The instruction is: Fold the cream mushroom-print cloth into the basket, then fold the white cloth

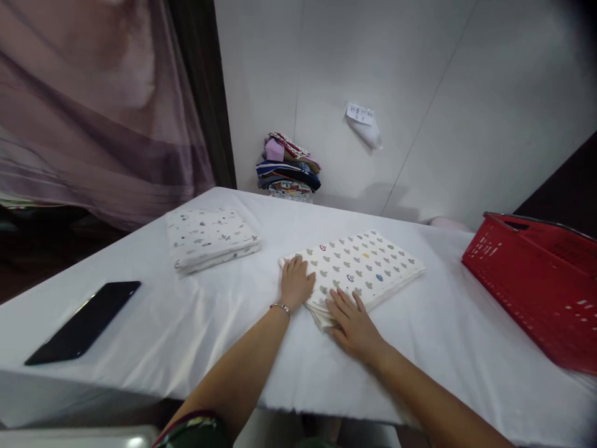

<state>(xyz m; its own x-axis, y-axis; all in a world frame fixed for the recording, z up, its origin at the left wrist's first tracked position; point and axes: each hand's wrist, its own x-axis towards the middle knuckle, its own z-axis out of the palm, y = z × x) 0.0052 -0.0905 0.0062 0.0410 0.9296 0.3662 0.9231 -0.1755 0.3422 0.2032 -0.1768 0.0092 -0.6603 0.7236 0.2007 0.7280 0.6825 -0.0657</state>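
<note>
A folded white cloth (359, 264) with a grey mushroom-like print and a few coloured motifs lies on the white-covered table (196, 336). My left hand (297, 283) rests on its left corner, fingers stretched out. Flat on the near edge is my right hand (352, 320), with its fingers spread. Loose layers of the cloth stick out a little below that edge, between the two hands. Farther left sits a second folded white cloth (209, 239) with small dark prints, touched by neither hand.
A black phone-like slab (84, 323) lies at the table's left. On the right stands a red plastic basket (536, 286). Behind the table, a stack of folded clothes (289, 165) rises against the wall. A purplish curtain (102, 112) hangs at the left.
</note>
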